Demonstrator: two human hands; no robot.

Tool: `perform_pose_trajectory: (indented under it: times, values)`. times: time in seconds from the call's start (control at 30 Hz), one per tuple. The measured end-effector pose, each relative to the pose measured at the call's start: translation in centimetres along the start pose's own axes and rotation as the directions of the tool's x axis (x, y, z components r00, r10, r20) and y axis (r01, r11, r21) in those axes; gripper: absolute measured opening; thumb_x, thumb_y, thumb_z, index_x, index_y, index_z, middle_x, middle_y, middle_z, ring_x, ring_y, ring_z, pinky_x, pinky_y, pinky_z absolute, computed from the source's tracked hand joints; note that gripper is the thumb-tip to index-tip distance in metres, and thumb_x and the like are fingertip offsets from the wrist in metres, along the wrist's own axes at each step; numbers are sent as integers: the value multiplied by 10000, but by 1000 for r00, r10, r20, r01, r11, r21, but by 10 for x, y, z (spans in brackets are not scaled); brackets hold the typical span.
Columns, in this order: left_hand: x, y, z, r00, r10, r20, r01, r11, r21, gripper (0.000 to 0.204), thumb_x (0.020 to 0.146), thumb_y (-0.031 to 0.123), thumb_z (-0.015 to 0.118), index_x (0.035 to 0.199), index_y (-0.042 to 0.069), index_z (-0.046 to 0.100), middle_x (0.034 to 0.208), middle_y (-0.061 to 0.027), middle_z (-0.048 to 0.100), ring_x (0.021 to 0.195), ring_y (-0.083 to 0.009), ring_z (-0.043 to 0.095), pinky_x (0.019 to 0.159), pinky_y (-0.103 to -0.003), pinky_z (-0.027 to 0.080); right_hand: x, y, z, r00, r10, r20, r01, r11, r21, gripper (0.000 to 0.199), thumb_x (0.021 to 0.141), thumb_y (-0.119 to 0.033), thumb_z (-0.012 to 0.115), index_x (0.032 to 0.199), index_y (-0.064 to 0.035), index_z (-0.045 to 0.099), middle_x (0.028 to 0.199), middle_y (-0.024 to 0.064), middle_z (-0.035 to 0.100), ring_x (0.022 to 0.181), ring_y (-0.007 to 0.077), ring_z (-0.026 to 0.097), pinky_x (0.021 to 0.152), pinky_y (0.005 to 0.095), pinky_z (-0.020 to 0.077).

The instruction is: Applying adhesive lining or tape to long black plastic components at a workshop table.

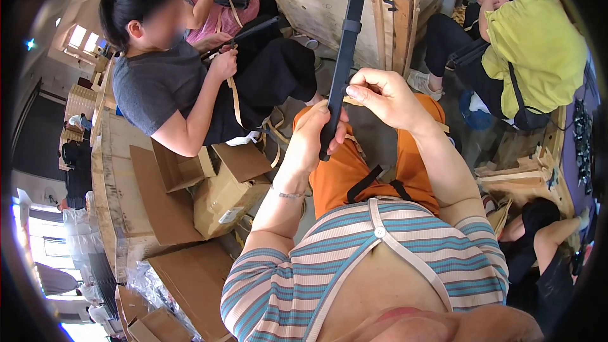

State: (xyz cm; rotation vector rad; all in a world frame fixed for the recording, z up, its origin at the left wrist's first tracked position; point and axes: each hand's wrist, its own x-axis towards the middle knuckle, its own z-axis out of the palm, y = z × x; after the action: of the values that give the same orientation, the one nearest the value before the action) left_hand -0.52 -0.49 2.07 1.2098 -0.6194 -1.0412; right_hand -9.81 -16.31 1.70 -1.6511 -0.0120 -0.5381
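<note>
Colours around the hands
A black rod (pixel 342 63) crosses orange trousers (pixel 345 171); the shirt (pixel 405 253) is striped pink, teal and white; brown cardboard boxes (pixel 215 190) lie left.

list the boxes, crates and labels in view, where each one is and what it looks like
Open cardboard box: left of the person's knees, brown, flaps up, with a small white label on its side.
Flat cardboard sheets: lower left, brown.
Wooden crate: top centre, pale boards with dark markings, behind the long black rod held in the left hand and right hand.
</note>
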Motion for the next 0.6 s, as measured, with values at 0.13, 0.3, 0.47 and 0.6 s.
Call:
perform_pose_trajectory:
  times: [0.13, 0.3, 0.47, 0.6]
  values:
    - [0, 1, 2, 1000, 8, -8, -8, 1000, 20, 304, 882, 241, 303, 907, -7, 478, 588, -78, 475, 444, -109, 363, 421, -219, 289, -1, -1, 0, 1000, 21, 1, -21, 1000, -11, 134, 862, -116, 569, 785, -6, 575, 630, -28, 489, 592, 41, 409, 533, 206, 354]
    - [0, 1, 2, 1000, 0, 3, 0, 1000, 14, 300, 878, 239, 304, 907, -6, 474, 584, -75, 469, 442, -108, 355, 422, -219, 287, 0, -1, 1, 999, 32, -16, -32, 999, 21, 136, 858, -114, 573, 773, -7, 568, 623, -31, 481, 581, 38, 397, 527, 204, 346]
    - [0, 0, 3, 1000, 1, 0, -1, 1000, 10, 297, 875, 240, 307, 906, -3, 474, 583, -72, 467, 443, -106, 353, 420, -218, 284, -1, 0, 0, 999, 33, -11, -33, 999, 14, 137, 857, -113, 573, 768, -9, 568, 634, -28, 505, 591, 37, 419, 533, 201, 355]
    - [0, 0, 4, 1000, 4, -11, -4, 1000, 12, 296, 874, 245, 311, 902, 0, 473, 583, -69, 465, 442, -105, 351, 419, -218, 284, -2, -1, 0, 1000, 11, -15, -11, 1000, 0, 139, 857, -118, 575, 771, -9, 570, 635, -22, 517, 589, 39, 427, 531, 204, 359]
